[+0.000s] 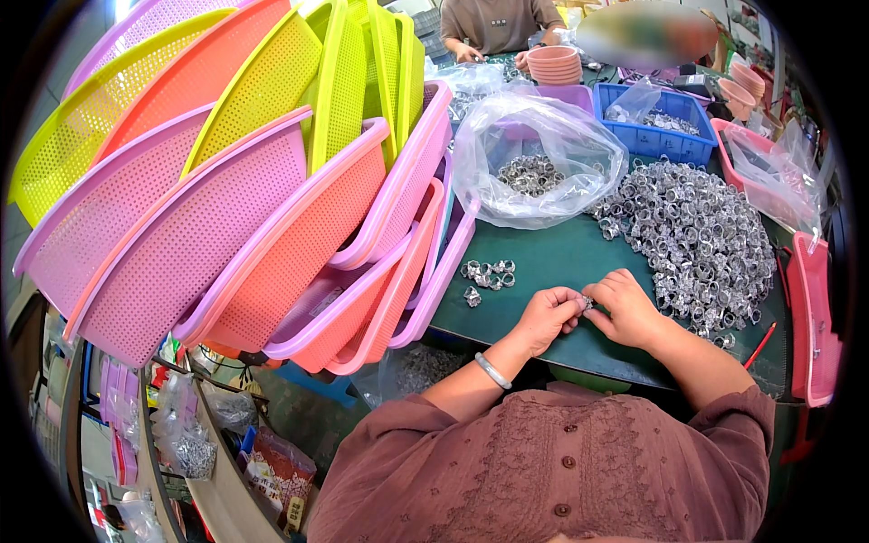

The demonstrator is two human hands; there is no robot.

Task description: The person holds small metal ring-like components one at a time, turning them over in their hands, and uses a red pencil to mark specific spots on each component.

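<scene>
My left hand (549, 319) and my right hand (626, 309) meet over the near edge of the green table (534, 262). Between their fingertips they pinch a small silver-coloured ring (587, 304), mostly covered by the fingers. To the right of my right hand spreads a large heap of similar silver rings (692, 240). A small group of rings (489, 273) lies apart, left of my left hand. Beyond both hands, a clear plastic bag (570, 204) sits open with more rings (531, 175) inside.
Stacked perforated baskets (299, 244) in purple, orange and yellow-green crowd the left side. A blue basket (665, 136) stands behind the heap. A red pencil-like stick (762, 346) and a pink basket (812, 317) are at the right edge. Across the table sits another person (498, 27).
</scene>
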